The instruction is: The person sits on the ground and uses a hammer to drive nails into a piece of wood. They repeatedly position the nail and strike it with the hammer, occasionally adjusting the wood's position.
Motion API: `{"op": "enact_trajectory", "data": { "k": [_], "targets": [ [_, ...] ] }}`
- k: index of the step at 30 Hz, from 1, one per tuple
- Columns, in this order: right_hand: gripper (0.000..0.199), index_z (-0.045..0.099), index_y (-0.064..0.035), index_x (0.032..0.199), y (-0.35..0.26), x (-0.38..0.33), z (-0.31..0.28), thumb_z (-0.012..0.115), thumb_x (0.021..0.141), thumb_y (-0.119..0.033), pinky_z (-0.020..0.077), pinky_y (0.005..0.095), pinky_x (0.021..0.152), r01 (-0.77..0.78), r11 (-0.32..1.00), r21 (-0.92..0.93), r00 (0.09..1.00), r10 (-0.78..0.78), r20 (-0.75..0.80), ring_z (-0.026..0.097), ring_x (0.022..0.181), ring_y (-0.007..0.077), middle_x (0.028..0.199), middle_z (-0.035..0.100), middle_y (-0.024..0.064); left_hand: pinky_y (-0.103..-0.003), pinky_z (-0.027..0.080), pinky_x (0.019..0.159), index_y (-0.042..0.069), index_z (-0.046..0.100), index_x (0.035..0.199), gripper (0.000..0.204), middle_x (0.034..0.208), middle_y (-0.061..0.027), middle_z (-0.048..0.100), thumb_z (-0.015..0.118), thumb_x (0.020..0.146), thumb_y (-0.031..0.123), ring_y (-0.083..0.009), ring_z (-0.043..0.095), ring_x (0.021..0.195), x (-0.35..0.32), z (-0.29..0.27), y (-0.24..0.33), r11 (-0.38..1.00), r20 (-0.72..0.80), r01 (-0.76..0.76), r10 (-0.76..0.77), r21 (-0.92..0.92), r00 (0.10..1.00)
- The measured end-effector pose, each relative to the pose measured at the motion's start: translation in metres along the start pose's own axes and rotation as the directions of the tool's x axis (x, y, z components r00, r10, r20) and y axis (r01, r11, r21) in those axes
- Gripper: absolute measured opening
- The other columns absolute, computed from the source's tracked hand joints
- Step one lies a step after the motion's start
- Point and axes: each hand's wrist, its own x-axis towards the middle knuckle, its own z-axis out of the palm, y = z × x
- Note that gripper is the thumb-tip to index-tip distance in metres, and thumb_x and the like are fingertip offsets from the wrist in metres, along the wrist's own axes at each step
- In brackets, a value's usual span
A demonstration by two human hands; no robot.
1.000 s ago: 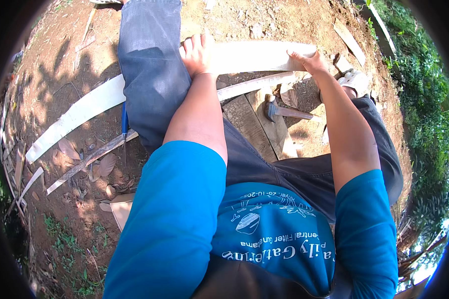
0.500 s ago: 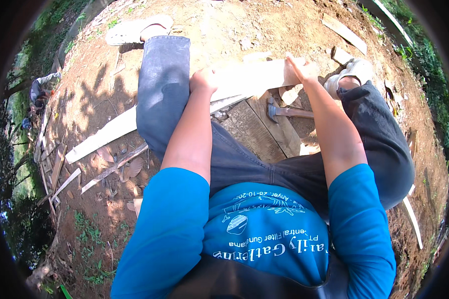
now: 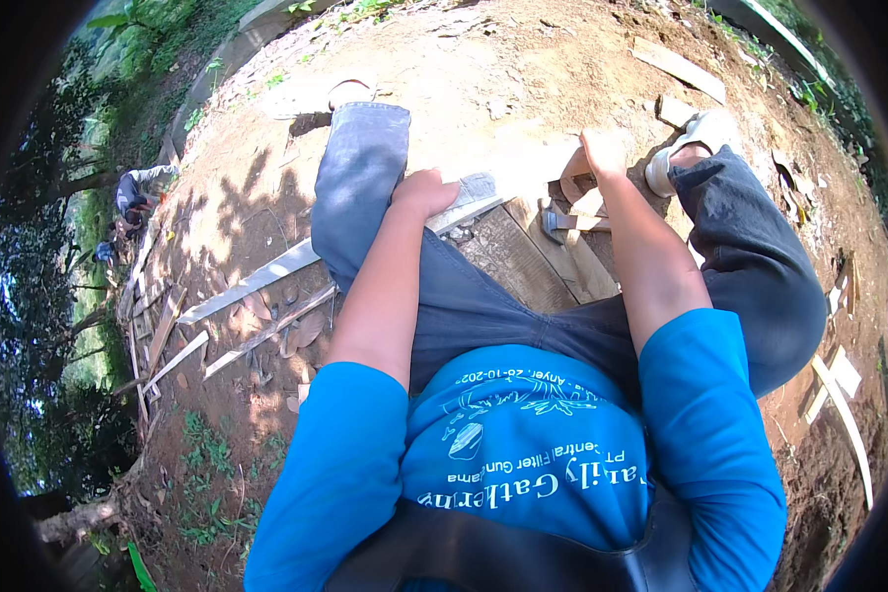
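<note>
A long pale wooden board (image 3: pixel 252 284) slants across in front of me, passing by my left knee, its right part washed out by glare. My left hand (image 3: pixel 427 193) is closed on it just beyond that knee. At the right end my right hand (image 3: pixel 607 153) is closed at the board's edge, its fingertips partly lost in the brightness. Nearer me, between my legs, lies a hammer (image 3: pixel 574 223) with a metal head and a wooden handle. Under it and beside it are flat, weathered wooden planks (image 3: pixel 523 252).
My trousered legs are spread on either side. A thin wooden strip (image 3: pixel 271 331) and scraps lie at left, a short plank (image 3: pixel 678 69) at far right, pale offcuts (image 3: pixel 839 380) at right. Another person (image 3: pixel 138 192) bends at the far left, near trees.
The view has shifted, so the ground and left leg appear farther right. The board looks tilted more edge-on, and my left hand appears farther right and slightly nearer me.
</note>
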Motion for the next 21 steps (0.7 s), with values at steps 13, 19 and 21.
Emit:
{"op": "enact_trajectory", "data": {
  "k": [13, 19, 21],
  "targets": [
    [0.030, 0.059, -0.0146, 0.083, 0.012, -0.035, -0.014, 0.054, 0.091, -0.043, 0.0390, 0.0339, 0.066, -0.487, 0.466, 0.739, 0.873, 0.270, 0.406, 0.047, 0.069, 0.0129, 0.077, 0.050, 0.0000, -0.040, 0.051, 0.090, 0.015, 0.075, 0.106, 0.028, 0.104, -0.0093, 0.073, 0.062, 0.087, 0.031, -0.0282, 0.068, 0.102, -0.110, -0.038, 0.006, 0.933, -0.390, -0.360, 0.330, -0.003, 0.859],
    [0.028, 0.054, -0.0186, 0.088, 0.037, -0.026, -0.016, 0.055, 0.089, -0.047, 0.0396, 0.0331, 0.070, -0.443, 0.310, 0.841, 0.893, 0.228, 0.387, 0.048, 0.072, 0.0119, 0.078, 0.049, -0.0019, -0.042, 0.050, 0.081, 0.007, 0.065, 0.095, 0.017, 0.098, -0.0102, 0.063, 0.058, 0.091, 0.022, -0.0313, 0.061, 0.093, -0.135, -0.063, -0.119, 0.942, -0.930, -0.231, -0.157, -0.241, 0.333],
    [0.029, 0.052, -0.0188, 0.091, 0.017, -0.041, -0.022, 0.054, 0.089, -0.048, 0.0403, 0.0330, 0.070, -0.504, 0.313, 0.805, 0.863, 0.221, 0.455, 0.049, 0.076, 0.0129, 0.085, 0.050, -0.0015, -0.042, 0.049, 0.096, 0.012, 0.059, 0.124, 0.037, 0.124, -0.0095, 0.057, 0.058, 0.087, 0.017, -0.0329, 0.053, 0.117, -0.142, -0.028, -0.175, 0.940, -0.784, 0.067, -0.317, -0.335, 0.534]
  ]
}}
